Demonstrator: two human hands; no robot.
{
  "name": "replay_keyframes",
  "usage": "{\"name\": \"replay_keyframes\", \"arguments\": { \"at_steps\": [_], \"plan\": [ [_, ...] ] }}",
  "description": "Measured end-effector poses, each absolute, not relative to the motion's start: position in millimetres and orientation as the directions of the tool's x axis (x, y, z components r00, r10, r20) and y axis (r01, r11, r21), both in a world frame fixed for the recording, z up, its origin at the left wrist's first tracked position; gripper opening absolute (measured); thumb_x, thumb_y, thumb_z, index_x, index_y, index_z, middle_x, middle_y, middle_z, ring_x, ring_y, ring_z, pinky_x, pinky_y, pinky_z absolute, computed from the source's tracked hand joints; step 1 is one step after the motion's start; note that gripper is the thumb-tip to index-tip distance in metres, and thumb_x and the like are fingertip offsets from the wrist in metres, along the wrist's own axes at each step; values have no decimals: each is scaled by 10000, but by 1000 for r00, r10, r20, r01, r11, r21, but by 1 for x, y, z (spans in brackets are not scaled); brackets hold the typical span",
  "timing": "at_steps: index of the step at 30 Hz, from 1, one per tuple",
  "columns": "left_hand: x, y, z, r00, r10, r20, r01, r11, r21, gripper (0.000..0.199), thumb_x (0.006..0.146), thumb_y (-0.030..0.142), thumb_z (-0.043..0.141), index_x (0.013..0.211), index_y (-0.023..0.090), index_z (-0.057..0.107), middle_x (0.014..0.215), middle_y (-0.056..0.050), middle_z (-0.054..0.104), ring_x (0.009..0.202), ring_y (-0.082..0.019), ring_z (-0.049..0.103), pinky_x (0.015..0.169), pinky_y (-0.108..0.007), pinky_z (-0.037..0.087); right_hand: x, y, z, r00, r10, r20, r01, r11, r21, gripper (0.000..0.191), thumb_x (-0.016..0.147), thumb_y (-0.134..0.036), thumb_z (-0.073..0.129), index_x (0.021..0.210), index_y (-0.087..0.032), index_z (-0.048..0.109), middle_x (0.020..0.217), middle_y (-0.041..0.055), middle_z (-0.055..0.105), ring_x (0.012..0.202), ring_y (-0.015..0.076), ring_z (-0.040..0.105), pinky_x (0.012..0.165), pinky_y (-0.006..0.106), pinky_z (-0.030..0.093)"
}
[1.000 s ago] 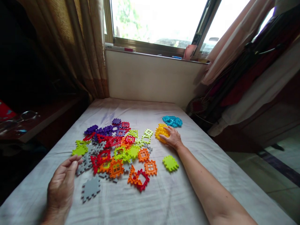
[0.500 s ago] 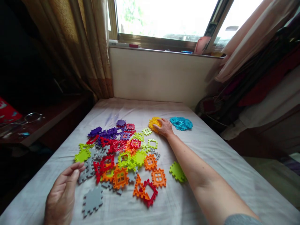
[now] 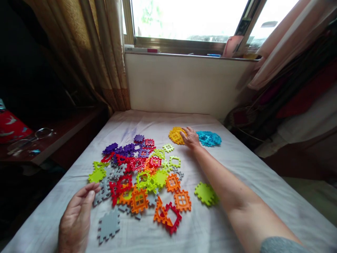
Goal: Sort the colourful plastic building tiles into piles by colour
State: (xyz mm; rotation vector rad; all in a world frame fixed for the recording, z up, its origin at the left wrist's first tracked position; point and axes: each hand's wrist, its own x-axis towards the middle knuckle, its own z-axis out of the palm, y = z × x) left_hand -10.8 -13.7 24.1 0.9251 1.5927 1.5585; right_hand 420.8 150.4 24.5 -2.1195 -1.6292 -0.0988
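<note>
My right hand (image 3: 190,137) reaches to the far side of the bed, its fingers apart at the right edge of a round pile of yellow interlocking plastic tiles (image 3: 176,135). Just right of that hand lies a pile of blue tiles (image 3: 209,138). My left hand (image 3: 79,212) hovers at the near left, fingers stretched out and loosely bent with nothing seen in them. Its fingertips are nearest to the grey tiles (image 3: 103,191) and a lime-green tile (image 3: 97,174). Between the hands spreads a mixed heap with purple (image 3: 129,147), red (image 3: 123,182) and orange tiles (image 3: 139,199).
A single green tile (image 3: 206,193) lies beside my right forearm, and a grey tile (image 3: 108,225) near my left hand. The sheet-covered bed (image 3: 226,232) ends at a wall below the window. Eyeglasses (image 3: 43,133) sit on the dark side table (image 3: 63,140).
My right hand has shifted back slightly to the right from atop the yellow pile to its edge, showing more of the yellow tiles. My left hand stays by the grey tiles. The view has shifted slightly.
</note>
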Motion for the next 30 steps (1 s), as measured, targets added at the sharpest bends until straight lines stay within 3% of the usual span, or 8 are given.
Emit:
{"name": "replay_keyframes", "arguments": {
  "at_steps": [4,7,12,17,24,30],
  "plan": [
    [-8,-11,24,-474,881,16,20,-8,1000,535,621,609,751,991,230,682,995,-22,717,1037,-228,630,1089,-409,413,444,105,34,250,956,154,940,-201,-274,335,870,-212,494,1045,-258,776,1091,41,746,1017,215,661,891,279,482],
    [-6,-9,25,-470,882,39,28,-29,999,530,623,603,736,982,218,674,1013,-37,712,1033,-240,631,1077,-434,425,448,84,33,202,977,64,952,-180,-249,280,793,-144,555,853,-257,804,927,17,772,893,189,685,808,240,493],
    [-5,-10,26,-464,885,46,32,-35,999,514,643,584,708,990,208,656,1020,-48,708,1025,-244,639,1065,-449,439,429,98,29,156,984,87,963,-132,-235,354,852,-134,502,1009,-268,789,1093,6,752,1022,155,660,885,209,473],
    [-7,-8,21,-450,891,59,43,-44,998,512,674,574,685,1015,194,646,1037,-67,712,1012,-246,653,1028,-443,472,403,109,37,192,978,81,962,-171,-213,322,866,-177,512,1009,-257,789,1091,61,749,1019,223,669,867,283,495],
    [-7,-6,16,-430,895,114,65,-95,993,491,702,558,672,1028,192,641,1030,-74,718,1009,-241,659,1010,-433,484,341,94,39,0,1000,26,966,7,-257,432,929,-376,532,1327,-239,626,1348,101,626,1220,243,579,1016,332,443],
    [-6,-3,8,-369,912,176,81,-157,984,499,702,574,672,1015,186,640,1037,-86,717,1004,-246,665,1007,-440,486,315,66,49,-69,997,-16,952,61,-301,412,947,-301,489,1335,-248,617,1345,53,641,1221,184,594,1028,267,444]
  ]
}}
